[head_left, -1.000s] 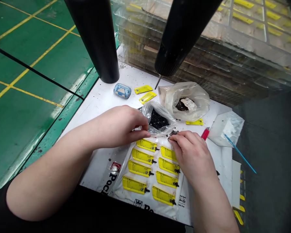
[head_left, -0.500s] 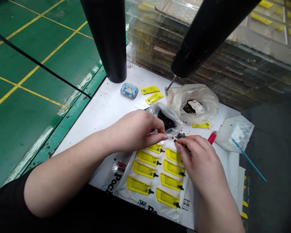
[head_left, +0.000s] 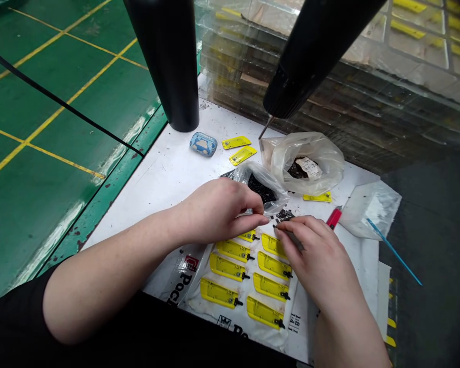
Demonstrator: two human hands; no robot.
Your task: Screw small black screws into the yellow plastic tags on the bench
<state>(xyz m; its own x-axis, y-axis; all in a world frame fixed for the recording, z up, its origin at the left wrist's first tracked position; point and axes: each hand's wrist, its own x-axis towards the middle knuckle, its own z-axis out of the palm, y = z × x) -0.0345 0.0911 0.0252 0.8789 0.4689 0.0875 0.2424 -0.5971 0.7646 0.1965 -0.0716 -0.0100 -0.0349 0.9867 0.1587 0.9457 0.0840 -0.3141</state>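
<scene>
My left hand (head_left: pixel 218 212) is pinched shut, thumb against fingers, just above the top left yellow plastic part (head_left: pixel 248 236). My right hand (head_left: pixel 314 253) is curled with its fingertips pinched at a small pile of black screws (head_left: pixel 284 214); what either pinch holds is too small to name. Below the hands, two columns of yellow plastic parts (head_left: pixel 230 267) with black screws lie on a white printed bag (head_left: pixel 184 278). A clear bag of black screws (head_left: pixel 261 188) lies open just behind my left hand.
A second plastic bag with a label (head_left: pixel 308 163) sits behind, beside two loose yellow parts (head_left: pixel 239 148) and a small blue tin (head_left: pixel 203 143). A red-handled tool (head_left: pixel 334 217) and a clear bag (head_left: pixel 371 207) lie right. Stacked clear trays (head_left: pixel 329 82) stand at the back. Black posts (head_left: pixel 168 61) hang overhead.
The view shifted slightly. My left hand's pinch moved right toward my right fingertips, which slid a little down from the screw pile.
</scene>
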